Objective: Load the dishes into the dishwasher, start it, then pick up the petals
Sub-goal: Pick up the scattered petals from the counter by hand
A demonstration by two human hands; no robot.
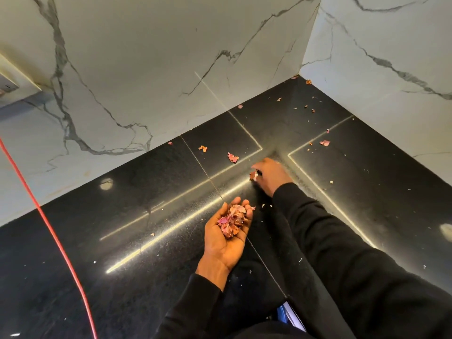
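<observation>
Our left hand (225, 242) lies palm up, cupping petals (232, 221); our right hand (270, 176) reaches forward, pinching a petal (253, 176).

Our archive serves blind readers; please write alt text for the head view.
A person's left hand cups a pile of petals while the right hand pinches another petal near the black floor. More petals lie scattered toward the corner of the marble walls.
</observation>
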